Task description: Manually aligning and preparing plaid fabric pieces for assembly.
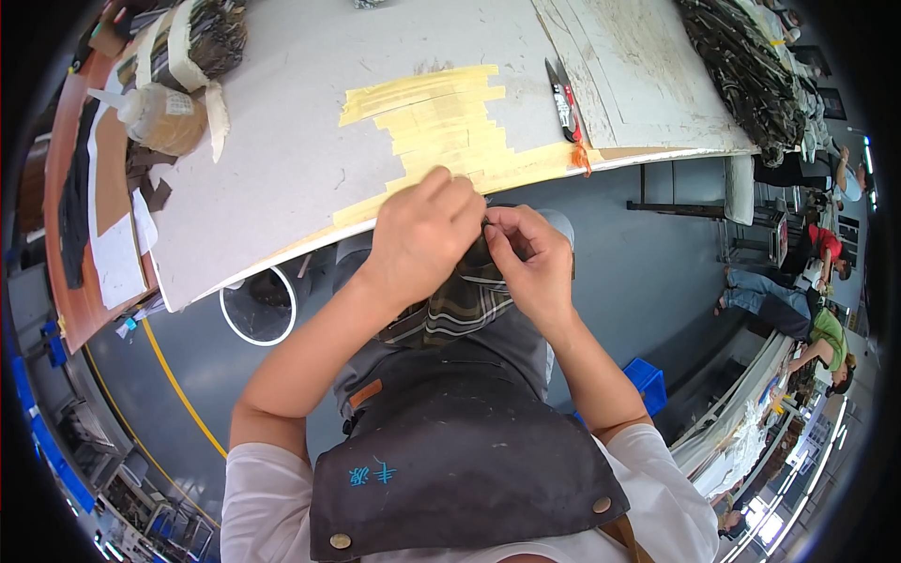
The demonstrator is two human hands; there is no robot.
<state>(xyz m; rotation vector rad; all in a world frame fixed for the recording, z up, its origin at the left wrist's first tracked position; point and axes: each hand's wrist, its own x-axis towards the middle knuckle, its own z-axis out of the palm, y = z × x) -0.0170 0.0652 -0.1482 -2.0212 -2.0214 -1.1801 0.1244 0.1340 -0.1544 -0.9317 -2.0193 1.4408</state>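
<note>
Close together at the table's front edge, both my hands work over my lap. My left hand [427, 235] is closed with its knuckles up, its fingertips hidden behind it. My right hand [530, 258] pinches a small dark edge between thumb and forefinger, right beside the left. Below them a dark plaid fabric piece [460, 310] with pale stripes hangs over my lap, and the dark edge appears to belong to it. Yellow tape strips [436, 127] cover the board just beyond my hands. Scissors-like snips [564, 103] with red and black handles lie farther right.
A white-topped table [282, 141] spans the front. At its left stand a squeeze bottle [161, 117] of amber liquid and a tied dark bundle [211, 42]. Dark fabric pieces [741, 70] are piled far right. Below are a white-rimmed bin [293, 298] and a blue crate [648, 383]. Several people work at right.
</note>
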